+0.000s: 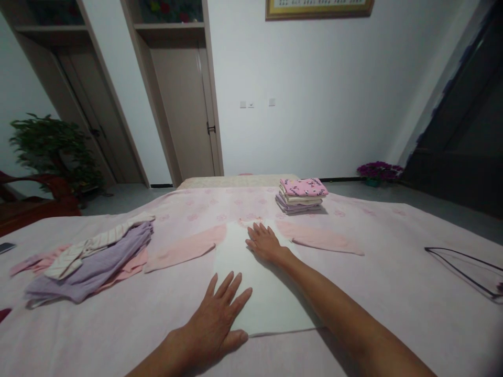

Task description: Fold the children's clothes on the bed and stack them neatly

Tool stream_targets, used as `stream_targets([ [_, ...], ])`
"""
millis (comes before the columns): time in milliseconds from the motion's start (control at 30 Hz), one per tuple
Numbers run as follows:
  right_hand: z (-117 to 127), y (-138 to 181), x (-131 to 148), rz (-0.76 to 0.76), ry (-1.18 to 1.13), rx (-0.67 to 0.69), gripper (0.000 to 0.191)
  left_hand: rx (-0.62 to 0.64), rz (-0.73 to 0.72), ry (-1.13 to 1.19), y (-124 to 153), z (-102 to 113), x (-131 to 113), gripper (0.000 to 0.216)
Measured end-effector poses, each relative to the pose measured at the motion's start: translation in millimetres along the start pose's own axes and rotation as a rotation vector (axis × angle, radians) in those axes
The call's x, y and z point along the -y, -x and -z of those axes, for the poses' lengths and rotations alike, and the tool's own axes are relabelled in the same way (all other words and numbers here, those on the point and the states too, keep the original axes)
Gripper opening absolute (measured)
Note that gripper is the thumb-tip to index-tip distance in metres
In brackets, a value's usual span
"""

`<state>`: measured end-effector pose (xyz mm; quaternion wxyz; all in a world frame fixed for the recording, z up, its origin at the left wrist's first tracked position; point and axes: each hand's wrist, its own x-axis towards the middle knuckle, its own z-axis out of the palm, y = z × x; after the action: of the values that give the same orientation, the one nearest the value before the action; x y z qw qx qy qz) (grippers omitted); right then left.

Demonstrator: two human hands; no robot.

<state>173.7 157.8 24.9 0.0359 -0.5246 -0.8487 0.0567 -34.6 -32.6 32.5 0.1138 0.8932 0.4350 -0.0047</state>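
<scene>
From here I judge the long-sleeved shirt at frame centre light, limp (best pinched along its hem), left hand and right hand spread, gripping nothing.

Right hand and forearm hide part of the chest and right side of the white-bodied shirt; left hand covers its near-left corner. Toward the surface's left edge, a phone-like slab and dark red patch run out of view, as does a black looped object toward the right edge. Print on the folded pink cloth, near the far edge, too small to read fully.
</scene>
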Motion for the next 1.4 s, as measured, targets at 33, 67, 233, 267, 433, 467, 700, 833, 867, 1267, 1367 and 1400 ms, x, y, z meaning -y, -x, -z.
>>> stream_targets([
  [33, -5, -6, -4, -0.019, -0.006, 0.019, 0.067, 0.004, 0.003, 0.005, 0, 1, 0, 0.079],
  [67, -9, -11, -10, -0.040, -0.011, 0.030, 0.067, 0.013, 0.010, 0.009, 0, 2, -1, 0.079],
  [233, -20, -23, -33, -0.082, -0.016, 0.004, 0.067, 0.047, 0.031, 0.019, -1, 4, -2, 0.080],
  [267, -21, -24, -35, -0.080, -0.017, -0.004, 0.067, 0.044, 0.025, 0.023, -1, 4, -2, 0.080],
  [433, -22, -23, -33, -0.180, -0.016, -0.149, 0.065, 0.001, -0.009, 0.048, 0, 0, 4, 0.078],
  [467, -23, -23, -33, -0.236, -0.006, -0.195, 0.064, -0.004, -0.017, 0.053, 0, 1, 5, 0.076],
  [700, -23, -13, -57, -0.435, 0.047, -0.188, 0.066, -0.097, 0.032, 0.114, -13, 27, 11, 0.041],
  [833, -20, -10, -65, -0.467, 0.027, -0.108, 0.068, -0.183, 0.198, 0.192, -40, 39, 17, 0.037],
  [867, -20, -10, -65, -0.466, 0.031, -0.106, 0.068, -0.220, 0.238, 0.191, -50, 40, 20, 0.038],
  [1267, -24, -7, -66, -0.376, 0.078, -0.128, 0.064, -0.280, 0.485, -0.152, -140, 3, 92, 0.069],
  [1367, -25, -8, -67, -0.373, 0.068, -0.134, 0.065, -0.265, 0.487, -0.145, -136, -5, 98, 0.070],
  [1400, -26, -8, -68, -0.372, 0.062, -0.137, 0.064, -0.262, 0.485, -0.144, -134, -6, 97, 0.069],
])
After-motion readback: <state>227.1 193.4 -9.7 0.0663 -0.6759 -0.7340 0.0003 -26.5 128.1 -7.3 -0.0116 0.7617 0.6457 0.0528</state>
